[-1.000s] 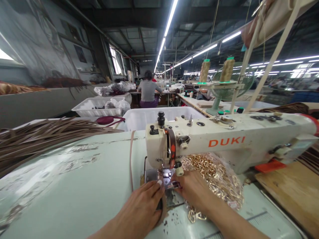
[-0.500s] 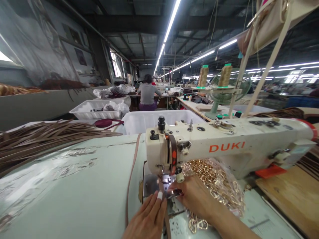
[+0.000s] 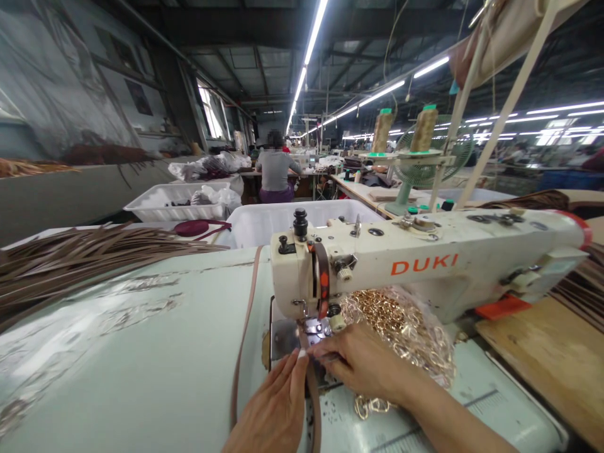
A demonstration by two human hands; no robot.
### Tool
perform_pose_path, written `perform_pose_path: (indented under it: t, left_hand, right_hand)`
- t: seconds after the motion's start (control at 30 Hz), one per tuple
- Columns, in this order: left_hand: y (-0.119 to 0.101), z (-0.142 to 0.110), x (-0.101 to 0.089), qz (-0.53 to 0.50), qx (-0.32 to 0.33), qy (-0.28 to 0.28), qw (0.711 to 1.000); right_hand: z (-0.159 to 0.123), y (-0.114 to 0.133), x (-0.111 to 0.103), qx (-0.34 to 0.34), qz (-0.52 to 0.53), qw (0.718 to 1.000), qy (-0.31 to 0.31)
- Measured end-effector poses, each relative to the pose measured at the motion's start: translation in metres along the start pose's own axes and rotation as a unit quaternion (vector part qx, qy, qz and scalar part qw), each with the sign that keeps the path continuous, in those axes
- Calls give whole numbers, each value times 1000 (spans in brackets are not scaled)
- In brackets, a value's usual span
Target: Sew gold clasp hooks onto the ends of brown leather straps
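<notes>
A white DUKI sewing machine (image 3: 425,264) stands on the pale green table (image 3: 141,352). My left hand (image 3: 278,409) lies flat with fingers stretched out, pressing a narrow brown strap (image 3: 243,340) just in front of the presser foot (image 3: 314,327). My right hand (image 3: 363,362) is beside it on the right, fingers pinched at the strap under the foot. The strap loops away to the left and back over the table. Behind my right hand lies a clear bag of gold metal rings (image 3: 406,327).
A bundle of brown straps (image 3: 85,258) lies at the left. White plastic bins (image 3: 278,223) stand behind the table. Two thread cones (image 3: 422,129) and a green fan (image 3: 425,163) rise at the right. A wooden board (image 3: 542,358) lies right. Another person (image 3: 276,173) sits far ahead.
The strap has fed further through the foot, its loop now longer on the left. Both hands have stayed at the presser foot, the left shifting slightly toward me.
</notes>
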State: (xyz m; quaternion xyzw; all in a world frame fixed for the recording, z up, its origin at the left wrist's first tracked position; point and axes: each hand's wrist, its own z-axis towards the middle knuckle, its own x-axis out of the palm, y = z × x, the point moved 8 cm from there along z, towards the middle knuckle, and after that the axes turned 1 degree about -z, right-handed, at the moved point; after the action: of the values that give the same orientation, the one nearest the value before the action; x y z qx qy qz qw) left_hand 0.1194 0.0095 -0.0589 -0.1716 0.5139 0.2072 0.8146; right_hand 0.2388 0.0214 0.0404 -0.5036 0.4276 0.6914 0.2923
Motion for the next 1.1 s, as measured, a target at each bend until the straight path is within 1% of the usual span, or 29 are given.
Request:
perform_pose_path:
  t: [0.1,0.23,0.3,0.37,0.43,0.63,0.7,0.77,0.87,0.97,1.1]
  left_hand:
    - [0,2,-2,-6,-5,15,1000]
    - [0,1,6,3,-10,48,999]
    - [-1,1,10,2,-7,62,998]
    - [-2,3,9,-3,-3,76,997]
    - [-4,7,2,-1,2,91,996]
    - [-18,21,-35,22,46,140,989]
    - [-21,23,-39,52,55,155,985]
    - [-23,24,-37,80,65,165,981]
    - [-25,23,-33,105,84,145,980]
    - [-23,22,-32,117,82,97,985]
    - [-22,18,-24,141,73,29,987]
  right_hand:
    - [0,0,1,4,-8,1000,7]
    - [1,-7,-1,35,-52,998,-17]
    - [2,-8,-2,38,-71,996,-27]
    - [2,-8,-3,38,-83,995,-39]
    - [3,-9,-3,39,-96,993,-49]
    - [5,-14,-1,66,-115,990,-55]
    - [6,-18,0,87,-114,988,-49]
    - [6,-22,0,109,-112,987,-44]
    - [7,-25,-2,123,-104,986,-48]
    - [7,-27,-2,125,-97,986,-55]
    - [6,-34,6,126,-112,984,-50]
